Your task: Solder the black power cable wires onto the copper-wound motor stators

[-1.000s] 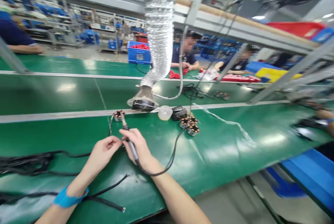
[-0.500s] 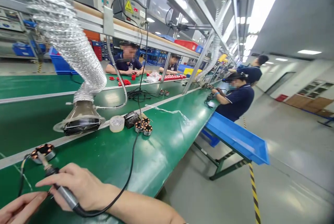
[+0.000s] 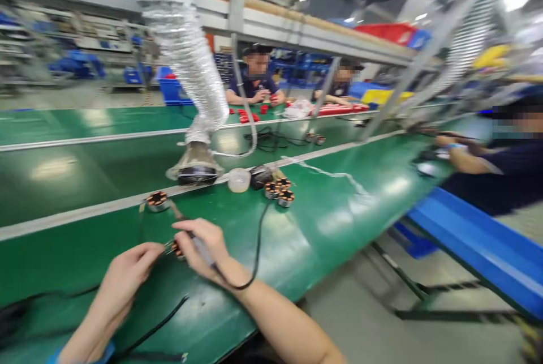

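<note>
My right hand (image 3: 203,248) is closed around a soldering iron (image 3: 202,251), its tip up and to the left and its black cord looping right. Beneath those fingers a copper-wound motor stator (image 3: 177,249) is partly hidden. My left hand (image 3: 131,270) pinches thin wires (image 3: 168,247) at the stator's left side. Another stator (image 3: 156,201) rests on the green bench (image 3: 322,228) beyond my hands. Several more stators (image 3: 285,198) stand to the right, beside a roll of clear tape (image 3: 238,180) and a black object (image 3: 260,176).
A silver duct with a dark hood (image 3: 197,163) hangs over the bench. Black cables (image 3: 156,327) lie near my left forearm. A blue tray (image 3: 479,245) stands off the bench's right edge. A person (image 3: 504,154) works at right; two others sit across the bench.
The view has swung left and down, so the scene sits further right. Both hands show more fully, the stator between them is now visible, and the iron's tip is away from the far stator.
</note>
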Motion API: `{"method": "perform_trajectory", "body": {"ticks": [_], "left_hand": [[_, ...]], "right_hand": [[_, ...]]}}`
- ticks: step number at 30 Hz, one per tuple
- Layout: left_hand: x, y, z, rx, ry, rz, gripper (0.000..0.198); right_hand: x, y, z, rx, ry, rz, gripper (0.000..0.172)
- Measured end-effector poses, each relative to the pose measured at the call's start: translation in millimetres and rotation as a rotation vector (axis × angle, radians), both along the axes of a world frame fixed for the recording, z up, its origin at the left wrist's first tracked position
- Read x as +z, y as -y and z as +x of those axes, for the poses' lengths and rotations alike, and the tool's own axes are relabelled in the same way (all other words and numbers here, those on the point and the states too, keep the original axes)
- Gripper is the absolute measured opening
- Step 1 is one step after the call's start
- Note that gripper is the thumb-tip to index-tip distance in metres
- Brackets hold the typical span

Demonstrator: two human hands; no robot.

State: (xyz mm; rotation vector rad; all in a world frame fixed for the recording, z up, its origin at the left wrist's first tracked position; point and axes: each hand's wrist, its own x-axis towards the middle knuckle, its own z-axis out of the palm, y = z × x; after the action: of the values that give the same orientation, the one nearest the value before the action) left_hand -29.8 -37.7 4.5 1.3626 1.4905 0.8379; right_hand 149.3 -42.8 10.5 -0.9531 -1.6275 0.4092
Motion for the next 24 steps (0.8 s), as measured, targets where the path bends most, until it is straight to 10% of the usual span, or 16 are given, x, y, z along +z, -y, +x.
{"method": "perform_trajectory", "body": {"ticks": [5, 24], "left_hand": [[5.0, -3.5, 4.4, 0.120, 0.086, -0.059, 0.038], [2.6, -2.8, 3.5, 0.110, 0.202, -0.033, 0.027]], "right_hand": [[4.8, -2.4, 7.1, -0.026, -0.273, -0.067, 0.035], [-6.9, -0.6, 2.0, 0.112, -0.208, -0.105, 0.041]]}}
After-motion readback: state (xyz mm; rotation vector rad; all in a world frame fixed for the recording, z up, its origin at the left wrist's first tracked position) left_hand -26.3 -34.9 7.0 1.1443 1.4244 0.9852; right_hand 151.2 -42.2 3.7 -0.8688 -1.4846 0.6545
